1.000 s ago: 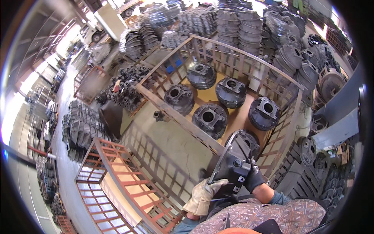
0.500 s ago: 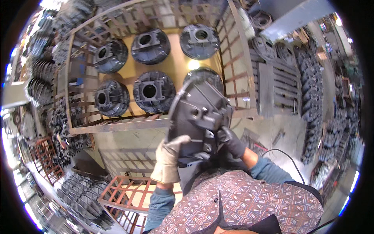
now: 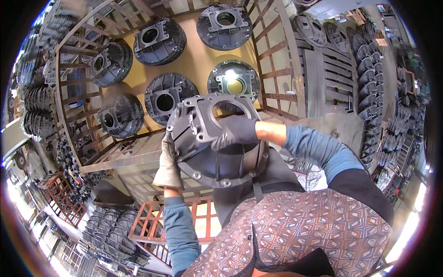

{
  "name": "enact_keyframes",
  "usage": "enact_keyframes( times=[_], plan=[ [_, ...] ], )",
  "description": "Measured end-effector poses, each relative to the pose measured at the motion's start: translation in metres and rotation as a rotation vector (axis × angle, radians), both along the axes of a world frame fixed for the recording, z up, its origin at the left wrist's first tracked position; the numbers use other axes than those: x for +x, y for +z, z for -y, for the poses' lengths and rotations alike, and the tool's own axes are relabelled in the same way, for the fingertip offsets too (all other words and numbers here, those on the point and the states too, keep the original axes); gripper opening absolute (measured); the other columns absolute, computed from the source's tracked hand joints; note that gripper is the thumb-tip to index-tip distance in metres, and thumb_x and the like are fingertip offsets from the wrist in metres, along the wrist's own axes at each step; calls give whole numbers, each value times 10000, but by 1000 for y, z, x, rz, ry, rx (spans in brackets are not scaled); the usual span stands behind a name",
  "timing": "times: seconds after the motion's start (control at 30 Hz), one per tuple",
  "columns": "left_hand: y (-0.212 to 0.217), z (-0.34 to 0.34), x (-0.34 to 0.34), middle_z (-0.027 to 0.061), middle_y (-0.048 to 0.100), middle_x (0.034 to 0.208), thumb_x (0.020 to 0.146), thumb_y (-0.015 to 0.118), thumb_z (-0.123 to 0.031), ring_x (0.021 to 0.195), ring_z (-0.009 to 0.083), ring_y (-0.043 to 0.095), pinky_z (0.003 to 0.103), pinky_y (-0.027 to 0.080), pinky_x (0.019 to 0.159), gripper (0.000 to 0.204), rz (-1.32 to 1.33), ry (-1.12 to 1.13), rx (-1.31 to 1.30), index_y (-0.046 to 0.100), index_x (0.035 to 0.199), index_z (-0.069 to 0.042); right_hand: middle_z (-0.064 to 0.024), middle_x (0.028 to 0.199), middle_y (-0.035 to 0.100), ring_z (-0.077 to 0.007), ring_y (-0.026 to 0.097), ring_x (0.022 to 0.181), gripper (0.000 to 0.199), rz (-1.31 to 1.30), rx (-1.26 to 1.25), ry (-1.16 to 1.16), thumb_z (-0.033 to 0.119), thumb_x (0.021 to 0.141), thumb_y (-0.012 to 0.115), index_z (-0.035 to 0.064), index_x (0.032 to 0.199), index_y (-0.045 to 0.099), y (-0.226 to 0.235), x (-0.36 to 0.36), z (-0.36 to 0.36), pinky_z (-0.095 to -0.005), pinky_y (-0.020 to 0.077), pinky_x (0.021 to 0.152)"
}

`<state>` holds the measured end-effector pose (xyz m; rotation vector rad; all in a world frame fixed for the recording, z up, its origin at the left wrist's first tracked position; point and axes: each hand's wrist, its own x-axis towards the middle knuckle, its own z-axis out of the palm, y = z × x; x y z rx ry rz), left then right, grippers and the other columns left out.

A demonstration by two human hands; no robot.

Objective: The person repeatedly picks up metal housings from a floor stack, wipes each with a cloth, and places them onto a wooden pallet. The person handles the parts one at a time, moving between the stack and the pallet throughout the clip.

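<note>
A dark grey cast-metal bell housing (image 3: pixel 217 166) is held up in front of me, its round flange toward my body and its square face with a large bore turned up. My left hand (image 3: pixel 169 161), in a pale work glove, grips the housing's left edge; some of its fingers are hidden behind the casting. My right hand (image 3: pixel 237 131), in a dark glove, is closed over the near edge of the square face by the bore. Just beyond the held part, a similar housing (image 3: pixel 154 99) sits on the yellow-brown sheet (image 3: pixel 194 55).
A rusty metal crate (image 3: pixel 124 159) with barred sides surrounds the sheet and several housings, its front rail close to my hands. An orange-brown metal rack (image 3: pixel 147 221) stands low at left. Rows of castings (image 3: pixel 367 92) line the floor at right, beside a slatted grey pallet (image 3: pixel 337 83).
The housing has turned over, so its bored square face now shows. My right hand has shifted from its right side onto that face. I am closer to the crate.
</note>
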<state>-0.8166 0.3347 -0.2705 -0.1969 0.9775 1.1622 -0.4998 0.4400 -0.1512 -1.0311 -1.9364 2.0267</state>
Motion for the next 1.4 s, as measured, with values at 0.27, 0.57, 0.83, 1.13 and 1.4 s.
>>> enact_keyframes(
  times=[0.27,0.57,0.83,1.13,1.4],
  plan=[
    [0,-29,89,215,695,1099,965,569,-487,1024,355,653,398,493,916,501,-1678,-798,-40,679,1167,-41,-192,1030,713,-323,662,944,632,484,-66,209,545,785,756,-9,1088,715,-105,38,-81,-374,480,881],
    [-17,-30,104,122,716,1040,978,565,-362,900,293,684,391,529,793,312,-2039,-1231,25,664,1148,-120,-257,1031,698,-393,668,987,715,677,111,132,558,700,798,-69,1030,701,-233,78,-137,-393,510,891],
    [-10,-50,116,123,700,1070,994,501,-298,934,307,664,410,505,815,290,-1830,-1357,-194,661,1159,-121,-278,1061,681,-403,681,996,453,830,142,164,344,831,680,14,1139,640,-321,78,-130,-455,537,851],
    [-11,-40,110,124,669,970,914,610,-120,858,298,671,429,528,716,284,-2071,-1573,126,615,1195,-158,-253,959,705,-406,699,898,361,868,145,6,263,862,595,45,1148,632,-363,65,-75,-471,548,805],
    [-15,-39,105,115,654,964,951,537,-197,865,311,641,421,499,729,258,-1779,-1545,19,598,1185,-107,-196,897,723,-365,710,870,297,904,175,-63,215,869,543,66,1101,653,-404,57,-42,-475,538,782]
  ],
)
